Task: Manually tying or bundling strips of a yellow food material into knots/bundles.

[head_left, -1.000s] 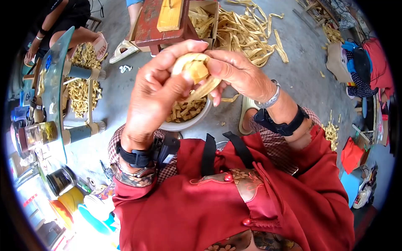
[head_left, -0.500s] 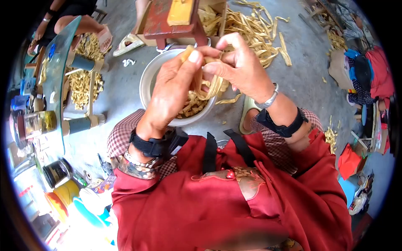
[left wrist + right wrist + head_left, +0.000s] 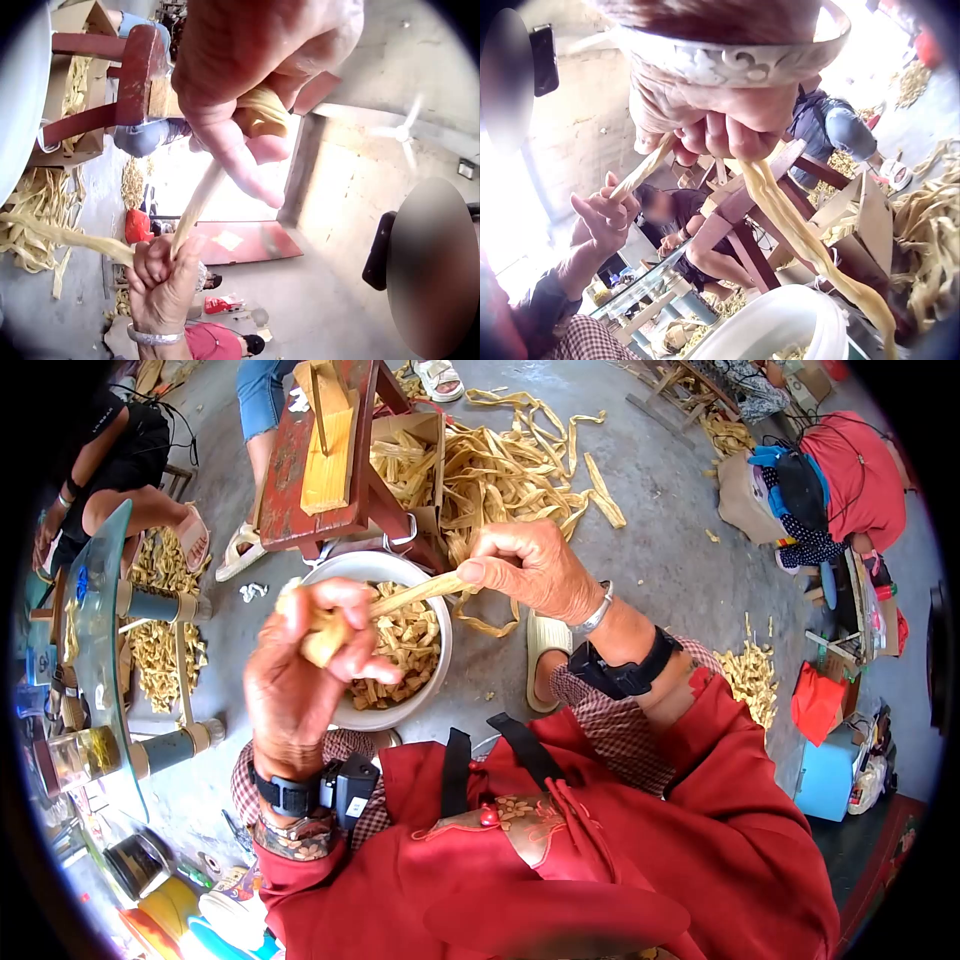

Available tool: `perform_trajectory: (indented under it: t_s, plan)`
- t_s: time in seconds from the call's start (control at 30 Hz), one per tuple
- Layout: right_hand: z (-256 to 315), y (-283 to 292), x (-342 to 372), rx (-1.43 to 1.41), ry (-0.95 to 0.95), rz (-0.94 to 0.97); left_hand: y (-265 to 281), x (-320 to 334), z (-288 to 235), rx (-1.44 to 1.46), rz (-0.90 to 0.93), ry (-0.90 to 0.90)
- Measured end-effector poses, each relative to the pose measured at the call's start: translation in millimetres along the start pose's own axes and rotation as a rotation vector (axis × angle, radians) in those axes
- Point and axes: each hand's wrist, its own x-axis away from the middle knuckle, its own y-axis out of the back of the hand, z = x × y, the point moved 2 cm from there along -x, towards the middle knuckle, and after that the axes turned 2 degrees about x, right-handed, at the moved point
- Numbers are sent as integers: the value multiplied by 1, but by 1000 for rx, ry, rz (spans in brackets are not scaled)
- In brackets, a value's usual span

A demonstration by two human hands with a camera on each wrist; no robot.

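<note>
A long tan-yellow strip [image 3: 425, 592], soft and flat like a dried vegetable ribbon, stretches between the two hands. My left hand [image 3: 295, 675] grips a folded wad [image 3: 325, 640] of it, with some fingers spread. To the right and slightly higher, my right hand [image 3: 540, 570] pinches the strip with thumb and fingers. The right wrist view shows its loose tail [image 3: 802, 240] dangling below the right fist. Beneath the hands stands a white bucket [image 3: 443, 670] holding many short knotted or cut pieces [image 3: 405, 645].
Ahead, a red wooden bench [image 3: 285, 500] carries a yellow wood block [image 3: 328, 470]. Beside it are a cardboard box [image 3: 428, 435] and a heap of long strips [image 3: 510, 475]. A glass-topped table [image 3: 100, 650] stands left, near a seated person [image 3: 110, 470]. More pieces [image 3: 750, 680] lie right.
The hands were close together over the bucket, winding the strip; now they are apart, left hand lower left, strip drawn out straight between them. The head view has shifted.
</note>
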Motion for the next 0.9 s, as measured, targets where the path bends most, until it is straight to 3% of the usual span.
perform_trajectory:
  t_s: [0.1, 0.17, 0.23, 0.37, 0.43, 0.53, 0.63, 0.8, 0.9]
  plan:
    - [0, -6, -3, -50, 50, -55, 4, 3, -12, 47, -37, -55]
    - [-4, -15, -6, 30, 44, 78, 9, 4, -13, -24, -123, -102]
    - [5, -33, -3, -268, -249, 286, 12, 3, -9, -96, -174, -134]
    - [35, -59, 0, -608, -284, 503, 4, -2, 12, -261, -99, -81]
    - [36, -58, -6, -303, 45, 365, 0, 0, 12, -127, -133, -41]
    - [37, -57, -5, -266, 91, 295, 6, 2, 3, 32, -148, -42]
    - [35, -61, 0, -216, 112, 234, 7, 3, 1, 0, -206, -52]
    - [28, -72, 11, -143, 45, 163, 5, 3, 11, -605, -340, 21]
    - [20, -72, 11, -188, -46, 169, 2, 2, 12, -603, -421, 90]
